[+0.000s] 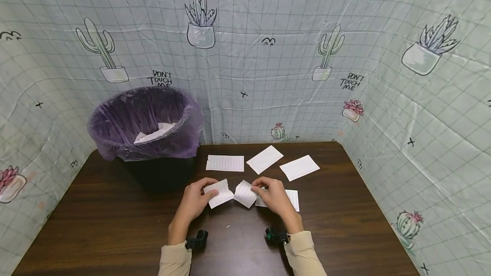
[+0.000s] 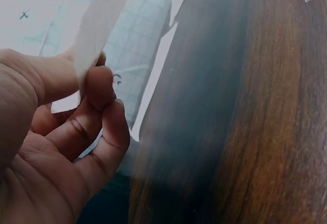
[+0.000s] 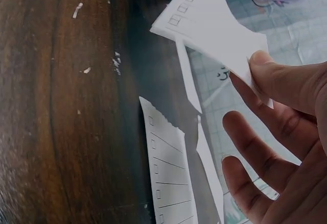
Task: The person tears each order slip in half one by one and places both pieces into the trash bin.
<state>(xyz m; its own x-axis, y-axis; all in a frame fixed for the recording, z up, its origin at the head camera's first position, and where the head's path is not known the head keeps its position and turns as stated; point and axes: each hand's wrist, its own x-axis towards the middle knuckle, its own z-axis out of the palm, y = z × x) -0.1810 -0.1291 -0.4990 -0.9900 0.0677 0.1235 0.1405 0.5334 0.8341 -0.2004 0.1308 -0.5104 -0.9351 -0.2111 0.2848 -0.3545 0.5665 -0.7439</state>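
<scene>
My left hand (image 1: 194,199) pinches a piece of white lined paper (image 1: 220,195) between thumb and fingers. Another piece of lined paper (image 1: 244,195) is pinched by my right hand (image 1: 277,198), and the two pieces come together at a ragged lower corner. Small printed boxes run along the edge of the right-hand paper (image 3: 204,22) in the right wrist view. Beneath the right hand lies a lined sheet (image 1: 293,200) with a torn edge, partly covered by that hand. Seen from the left wrist, the left-hand paper (image 2: 99,27) stands edge-up, gripped at its bottom.
Three lined paper sheets (image 1: 225,163) lie along the back of the dark wooden table (image 1: 115,225). A black bin with a purple liner (image 1: 184,118) stands at the back left, holding white paper (image 1: 157,133). Small paper scraps (image 3: 77,9) dot the tabletop. A patterned cloth (image 1: 245,63) hangs behind.
</scene>
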